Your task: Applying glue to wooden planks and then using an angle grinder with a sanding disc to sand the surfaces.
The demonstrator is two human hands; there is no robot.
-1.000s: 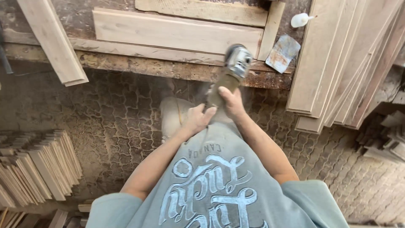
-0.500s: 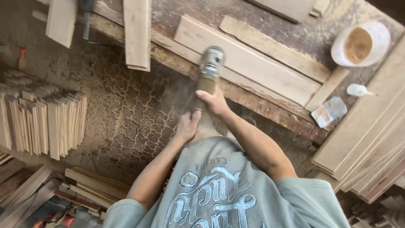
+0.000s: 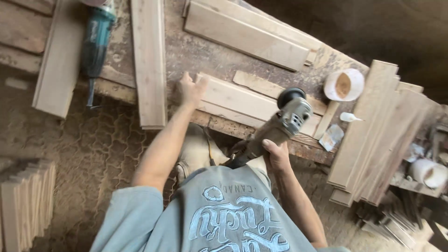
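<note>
Head view, looking straight down over a grey printed shirt point(image 3: 228, 219). Right hand point(image 3: 276, 156) wrapped tight round the body of an angle grinder point(image 3: 275, 128), grip closed on the handle, grey gear head and black disc guard up over the near edge of the counter point(image 3: 210, 56). Left hand point(image 3: 190, 89) stretched out, fingers spread flat, resting on the end of a pale board point(image 3: 247, 103) near the counter's front edge; grip wide, closed round nothing. Grinder head just above the right end of that same board, contact hard to tell through the blur.

Further along the counter: a long plank point(image 3: 149, 60) running across it and overhanging the near edge, just beside the left hand. Beyond that, a teal power tool point(image 3: 95, 39) lying lengthwise, cord hanging off the front. Another wide plank point(image 3: 58, 65) overhanging toward the left end. At the back, a broad board point(image 3: 247, 35) set at a slant. Toward the right end, a white tub point(image 3: 344, 85) with tan powder inside, a small white squeeze bottle point(image 3: 349, 117) just beside it, and a scrap of sandpaper point(image 3: 332, 137) at the front edge.

Leaning at the right end, a stack of planks point(image 3: 378, 135). On the dusty floor point(image 3: 93, 144) at far left, a bundle of thin slats point(image 3: 25, 200).
</note>
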